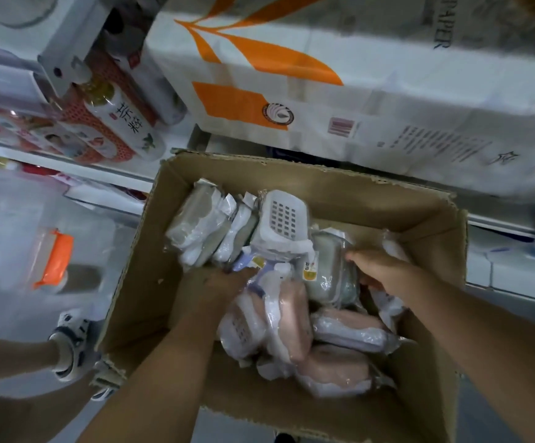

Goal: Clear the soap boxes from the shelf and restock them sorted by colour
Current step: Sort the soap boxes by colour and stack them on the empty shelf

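Note:
An open cardboard carton (339, 183) on the floor holds several plastic-wrapped soap boxes. Grey-green ones (196, 225) lie at the back left, a white one with a grid lid (283, 217) stands tilted in the middle, and pink ones (291, 324) fill the front. My left hand (218, 289) reaches in over a lilac-edged soap box (250, 263), fingers curled at it. My right hand (384, 270) rests against the side of a pale green soap box (330, 270); whether it grips it is unclear.
Large white tissue packs with orange leaf print (291, 75) lie on the shelf behind the carton. Bottles and boxed goods (116, 123) stand on the shelf at upper left. Clear plastic containers with an orange clip (55, 260) are at left. My sandalled foot (71, 343) is beside the carton.

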The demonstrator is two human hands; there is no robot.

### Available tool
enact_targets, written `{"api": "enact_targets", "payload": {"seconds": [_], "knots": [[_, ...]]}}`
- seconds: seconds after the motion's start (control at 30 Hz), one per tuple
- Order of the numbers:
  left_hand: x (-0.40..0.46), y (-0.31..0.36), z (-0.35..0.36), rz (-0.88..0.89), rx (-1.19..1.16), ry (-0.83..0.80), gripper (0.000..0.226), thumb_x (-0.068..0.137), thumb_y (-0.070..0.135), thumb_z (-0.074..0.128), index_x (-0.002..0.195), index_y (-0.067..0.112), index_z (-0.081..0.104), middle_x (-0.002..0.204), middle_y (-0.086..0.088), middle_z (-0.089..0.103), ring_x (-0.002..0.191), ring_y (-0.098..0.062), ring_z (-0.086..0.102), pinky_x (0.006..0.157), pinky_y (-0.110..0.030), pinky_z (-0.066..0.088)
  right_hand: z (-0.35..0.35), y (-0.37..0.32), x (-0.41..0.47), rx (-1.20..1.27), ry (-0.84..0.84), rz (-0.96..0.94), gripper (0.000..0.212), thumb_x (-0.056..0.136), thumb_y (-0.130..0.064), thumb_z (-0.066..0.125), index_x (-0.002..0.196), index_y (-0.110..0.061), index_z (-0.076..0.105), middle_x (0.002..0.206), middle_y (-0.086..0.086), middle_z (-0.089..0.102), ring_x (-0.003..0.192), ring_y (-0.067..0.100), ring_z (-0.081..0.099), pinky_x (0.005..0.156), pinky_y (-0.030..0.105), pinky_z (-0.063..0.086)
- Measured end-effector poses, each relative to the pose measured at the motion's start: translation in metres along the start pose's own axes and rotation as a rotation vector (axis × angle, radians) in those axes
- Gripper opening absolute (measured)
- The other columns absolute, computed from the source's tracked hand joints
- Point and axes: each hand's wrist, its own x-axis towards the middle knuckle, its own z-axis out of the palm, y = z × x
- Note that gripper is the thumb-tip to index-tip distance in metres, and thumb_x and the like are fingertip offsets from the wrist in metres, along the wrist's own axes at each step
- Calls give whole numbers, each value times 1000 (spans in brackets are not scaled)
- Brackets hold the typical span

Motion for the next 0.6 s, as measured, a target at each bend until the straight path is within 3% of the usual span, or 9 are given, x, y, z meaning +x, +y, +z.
{"api": "enact_targets", "payload": {"seconds": [0.07, 0.13, 0.2, 0.3, 0.4, 0.53, 0.6], "knots": [[-2, 3, 1, 9, 36, -14, 48, 52, 65, 87, 74, 25, 72, 86, 19, 71, 80, -3, 64, 85, -24, 50, 5, 8, 7, 42, -9, 40, 25, 94, -32, 53, 77, -13, 53, 64, 6, 48, 59, 19, 43, 54, 28, 33], [-2, 7, 2, 33, 41, -31, 42, 67, 49, 86, 91, 18, 70, 97, 9, 65, 92, -10, 58, 85, -22, 39, 9, 14, 10, 94, -22, 71, 22, 91, -33, 56, 84, -12, 56, 72, 8, 52, 65, 20, 46, 57, 30, 37], [2, 7, 5, -1, -32, -55, 49, 76, 36, 83, 114, 12, 65, 112, 2, 59, 104, -15, 53, 89, -24, 35, 11, 18, 9, 155, -50, 93, 25, 90, -37, 60, 86, -12, 57, 76, 8, 53, 68, 19, 46, 59, 30, 39], [7, -1, 9, -72, -42, -82, 65, 72, 42, 84, 125, 9, 62, 128, -10, 60, 119, -28, 54, 100, -34, 41, 13, 22, 9, 290, -86, 92, 32, 85, -42, 66, 93, -12, 59, 83, 5, 60, 77, 19, 56, 70, 33, 49], [2, -6, 6, -3, -75, -41, 42, 64, 37, 90, 88, 9, 70, 91, 0, 69, 94, -25, 66, 89, -38, 53, 16, 26, 7, 424, -108, 9, 49, 77, -44, 76, 114, -15, 61, 107, 8, 69, 100, 29, 65, 92, 45, 52], [-20, 3, 7, -8, -144, -73, 54, 74, 31, 84, 111, -3, 64, 106, -17, 68, 94, -29, 64, 74, -31, 48, 14, 34, -14, 467, -52, -145, 70, 80, -41, 75, 139, -15, 47, 135, 4, 58, 117, 24, 59, 105, 45, 44], [-31, 10, 4, -4, -218, -65, 52, 75, 25, 84, 115, 2, 61, 111, -12, 66, 93, -25, 61, 74, -28, 44, 5, 31, -43, 454, 16, -194, 63, 87, -36, 70, 138, -9, 45, 132, 3, 56, 108, 20, 61, 91, 36, 50]]}}
